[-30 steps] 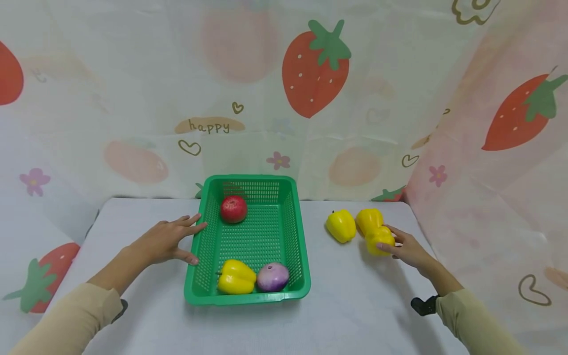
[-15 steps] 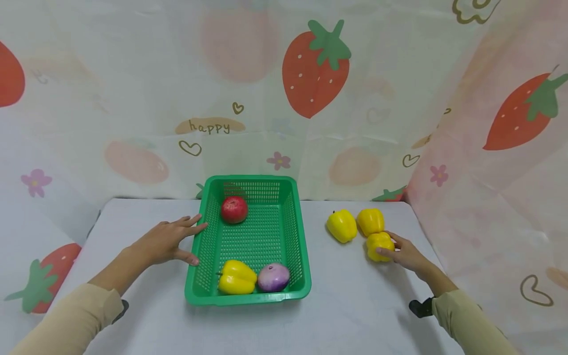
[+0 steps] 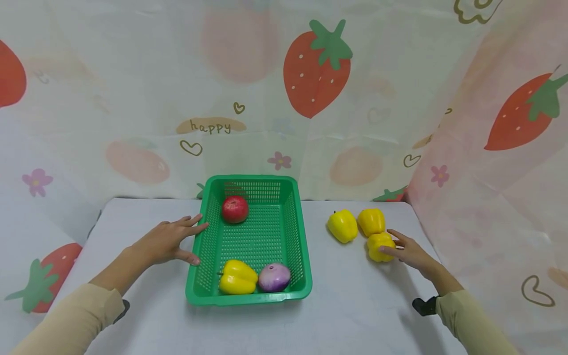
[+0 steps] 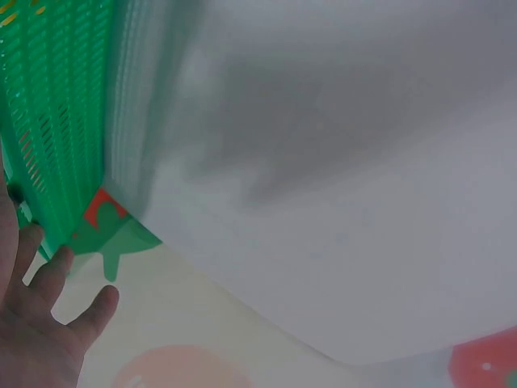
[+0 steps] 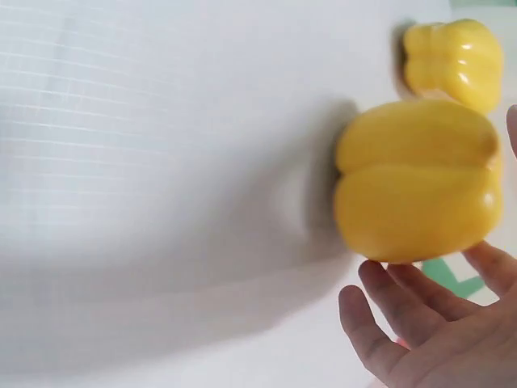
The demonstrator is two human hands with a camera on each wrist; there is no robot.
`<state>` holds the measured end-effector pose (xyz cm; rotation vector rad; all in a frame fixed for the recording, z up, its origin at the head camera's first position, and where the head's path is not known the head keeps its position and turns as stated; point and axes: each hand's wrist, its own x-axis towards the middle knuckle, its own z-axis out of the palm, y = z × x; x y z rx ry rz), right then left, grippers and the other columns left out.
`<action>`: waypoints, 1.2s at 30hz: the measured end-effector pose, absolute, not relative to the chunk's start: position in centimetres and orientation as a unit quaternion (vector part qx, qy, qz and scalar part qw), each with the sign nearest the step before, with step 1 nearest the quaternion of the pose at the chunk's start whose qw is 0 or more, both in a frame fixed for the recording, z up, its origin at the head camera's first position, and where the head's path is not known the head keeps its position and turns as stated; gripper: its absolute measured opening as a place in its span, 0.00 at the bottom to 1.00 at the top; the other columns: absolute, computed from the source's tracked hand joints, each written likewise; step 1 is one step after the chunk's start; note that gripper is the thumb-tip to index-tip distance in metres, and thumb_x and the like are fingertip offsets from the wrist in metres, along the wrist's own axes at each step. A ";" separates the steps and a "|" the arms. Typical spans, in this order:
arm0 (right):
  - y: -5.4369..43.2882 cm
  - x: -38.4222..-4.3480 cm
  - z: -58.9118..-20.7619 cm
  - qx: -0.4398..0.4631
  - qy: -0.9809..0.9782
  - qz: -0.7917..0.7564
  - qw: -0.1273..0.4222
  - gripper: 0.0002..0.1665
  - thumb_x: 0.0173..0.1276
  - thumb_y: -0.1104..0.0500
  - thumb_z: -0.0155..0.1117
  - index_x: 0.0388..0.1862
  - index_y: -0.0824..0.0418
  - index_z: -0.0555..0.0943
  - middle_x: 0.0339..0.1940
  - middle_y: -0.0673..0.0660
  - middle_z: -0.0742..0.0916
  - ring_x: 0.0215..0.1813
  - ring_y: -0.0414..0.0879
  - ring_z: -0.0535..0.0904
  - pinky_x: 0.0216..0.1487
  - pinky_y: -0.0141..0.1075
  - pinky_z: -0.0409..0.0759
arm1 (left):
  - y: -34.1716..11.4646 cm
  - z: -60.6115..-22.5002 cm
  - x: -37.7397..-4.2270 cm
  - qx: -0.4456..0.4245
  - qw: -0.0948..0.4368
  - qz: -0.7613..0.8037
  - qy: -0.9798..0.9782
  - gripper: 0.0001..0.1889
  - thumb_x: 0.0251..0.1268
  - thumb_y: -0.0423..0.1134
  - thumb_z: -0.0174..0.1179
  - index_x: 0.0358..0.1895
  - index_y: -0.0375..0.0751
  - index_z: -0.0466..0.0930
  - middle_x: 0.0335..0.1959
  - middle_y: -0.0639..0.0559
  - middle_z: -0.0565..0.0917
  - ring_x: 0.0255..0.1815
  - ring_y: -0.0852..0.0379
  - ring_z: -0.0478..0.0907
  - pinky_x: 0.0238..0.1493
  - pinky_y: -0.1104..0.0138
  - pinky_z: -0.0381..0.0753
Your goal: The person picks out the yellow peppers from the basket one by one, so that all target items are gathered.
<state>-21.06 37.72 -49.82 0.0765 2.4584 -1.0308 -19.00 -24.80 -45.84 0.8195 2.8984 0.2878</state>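
The front yellow pepper (image 3: 380,247) now sits on the desk (image 3: 346,305), covering less of the rear pepper (image 3: 372,221) than a second ago. The right hand (image 3: 410,252) has loosened beside it, fingers apart; the left hand (image 3: 166,242) stays spread at the green basket's (image 3: 306,259) rim.

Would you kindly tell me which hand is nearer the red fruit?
Left. The left hand is left of the red fruit; the right hand is far to its right, by a yellow pepper.

A basket (image 3: 255,236) lies right of the left hand (image 3: 166,241); inside, one round item (image 3: 234,210) behind, a stemmed pepper (image 3: 237,277) and second round item (image 3: 274,277) in front; front pepper (image 3: 377,247) at the right hand's (image 3: 407,250) fingertips; rear pepper (image 3: 372,222) behind; outer pepper (image 3: 342,227) farther left.
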 end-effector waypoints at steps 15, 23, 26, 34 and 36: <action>35.3 -23.4 -41.6 -0.050 0.915 -0.363 0.169 0.55 0.70 0.38 0.61 0.83 0.51 0.41 0.77 0.72 0.60 0.75 0.71 0.56 0.65 0.71 0.61 | -24.8 -45.7 -19.1 0.267 0.065 0.099 0.956 0.50 0.45 0.63 0.74 0.71 0.41 0.70 0.73 0.35 0.67 0.69 0.30 0.66 0.58 0.35 0.72; 31.2 -24.8 -38.2 -0.118 0.898 -0.383 0.181 0.54 0.69 0.41 0.64 0.83 0.41 0.43 0.80 0.67 0.59 0.77 0.68 0.55 0.68 0.69 0.59 | -24.7 -45.8 -19.1 0.265 0.066 0.100 0.957 0.50 0.45 0.63 0.74 0.71 0.40 0.70 0.73 0.35 0.67 0.69 0.30 0.66 0.59 0.35 0.71; 29.5 -25.3 -37.3 -0.137 0.888 -0.397 0.188 0.53 0.69 0.43 0.65 0.83 0.39 0.44 0.80 0.65 0.58 0.78 0.66 0.55 0.69 0.67 0.59 | -24.7 -45.8 -19.1 0.265 0.065 0.098 0.957 0.50 0.45 0.63 0.74 0.71 0.40 0.70 0.72 0.35 0.67 0.69 0.30 0.67 0.58 0.35 0.72; 24.4 -26.2 -37.0 -0.209 0.861 -0.418 0.199 0.53 0.68 0.47 0.69 0.82 0.40 0.47 0.81 0.61 0.58 0.77 0.63 0.59 0.70 0.63 0.63 | -24.6 -45.7 -19.0 0.266 0.062 0.097 0.957 0.49 0.44 0.63 0.74 0.71 0.40 0.71 0.72 0.36 0.67 0.69 0.31 0.67 0.58 0.35 0.72; 23.1 -26.3 -37.3 -0.229 0.853 -0.425 0.200 0.55 0.66 0.48 0.71 0.82 0.42 0.48 0.81 0.60 0.58 0.77 0.62 0.61 0.71 0.60 0.63 | -24.6 -45.7 -19.0 0.265 0.063 0.097 0.957 0.49 0.45 0.63 0.74 0.71 0.40 0.70 0.73 0.36 0.67 0.69 0.31 0.66 0.58 0.35 0.72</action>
